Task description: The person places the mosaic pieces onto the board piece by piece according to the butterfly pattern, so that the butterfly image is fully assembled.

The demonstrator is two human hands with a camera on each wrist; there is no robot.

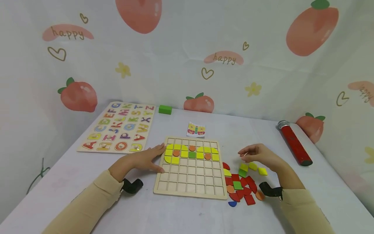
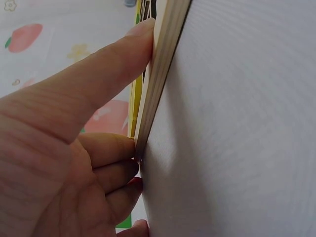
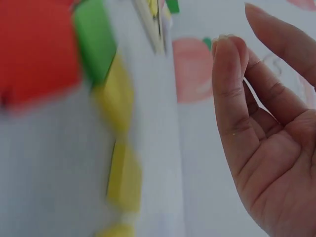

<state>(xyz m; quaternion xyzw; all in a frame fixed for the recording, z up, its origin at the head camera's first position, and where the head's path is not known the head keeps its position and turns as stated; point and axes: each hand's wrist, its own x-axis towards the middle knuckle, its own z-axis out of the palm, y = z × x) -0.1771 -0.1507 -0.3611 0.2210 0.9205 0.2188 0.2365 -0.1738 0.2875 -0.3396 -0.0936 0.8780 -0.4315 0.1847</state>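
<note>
A wooden grid board (image 1: 187, 169) lies flat in the middle of the table, its upper rows filled with yellow, orange and green pieces. My left hand (image 1: 142, 160) rests at its left side, with the thumb (image 2: 123, 57) and fingertips touching the wooden edge. To the right of the board, my right hand (image 1: 259, 156) hovers, fingers loosely bent and holding nothing. Beneath it lie loose yellow pieces (image 1: 262, 171) and a green piece (image 1: 242, 173). Closer to me is a pile of mostly red pieces (image 1: 249, 199), with an orange disc (image 1: 259, 195) and a blue half-round (image 1: 232, 204).
Behind the board lies a small picture card (image 1: 196, 129) with a butterfly-like pattern. An alphabet puzzle board (image 1: 117, 128) sits at the back left, a green block (image 1: 165, 110) beside it. At the right lies a red microphone (image 1: 295, 143). A patterned cloth hangs behind.
</note>
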